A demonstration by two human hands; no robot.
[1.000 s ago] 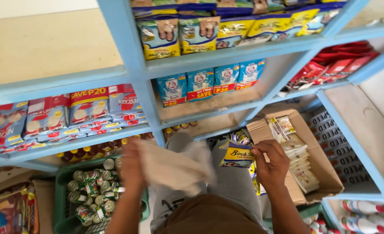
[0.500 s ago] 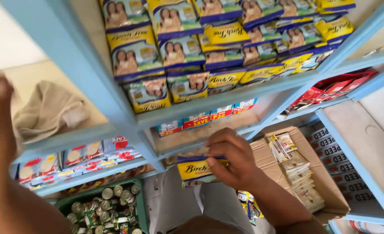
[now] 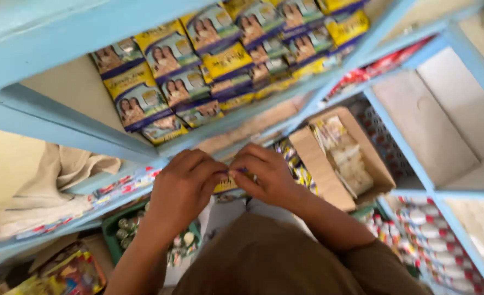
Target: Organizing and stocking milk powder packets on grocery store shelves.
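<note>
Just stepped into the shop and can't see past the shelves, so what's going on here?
A person stands at a blue shelf unit, both hands together in front of them. The left hand and right hand pinch a small yellow packet between them. Rows of yellow and blue packets fill the shelf above. A beige cloth lies on a shelf to the left, and an open cardboard box of goods sits to the right.
</note>
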